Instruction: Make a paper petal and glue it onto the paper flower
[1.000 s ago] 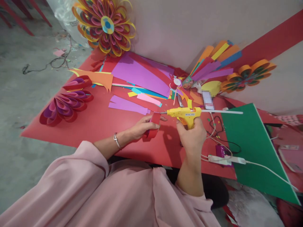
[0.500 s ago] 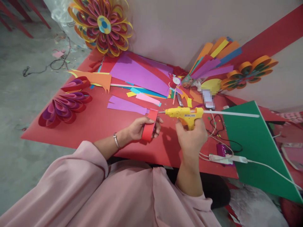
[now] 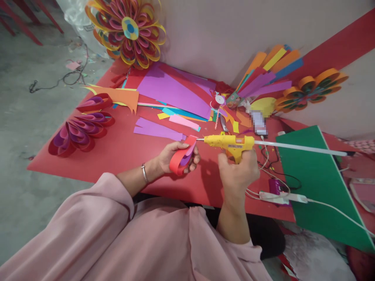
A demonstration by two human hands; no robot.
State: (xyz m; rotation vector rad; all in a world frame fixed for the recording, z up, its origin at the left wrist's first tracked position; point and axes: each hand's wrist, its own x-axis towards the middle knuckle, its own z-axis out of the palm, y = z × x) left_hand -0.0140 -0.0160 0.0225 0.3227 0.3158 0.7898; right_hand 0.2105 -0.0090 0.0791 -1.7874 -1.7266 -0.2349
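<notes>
The right hand wraps the glue gun, lying crosswise, nozzle pointing left; the left hand pinches a paper loop slanting up rightward.

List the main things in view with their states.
Left hand: closed on the loop
Right hand: closed on the glue gun
Loop: curled, pinched at one end
Glue gun: raised, roughly level
Glue stick: partly inside the glue gun
Big flower: upright
Strip bundle: fanned out
Purple strips: flat
Green board: flat
Phone: pixelated, cannot tell

Red tabletop | purple strips | looped paper petals | orange cutout
</notes>
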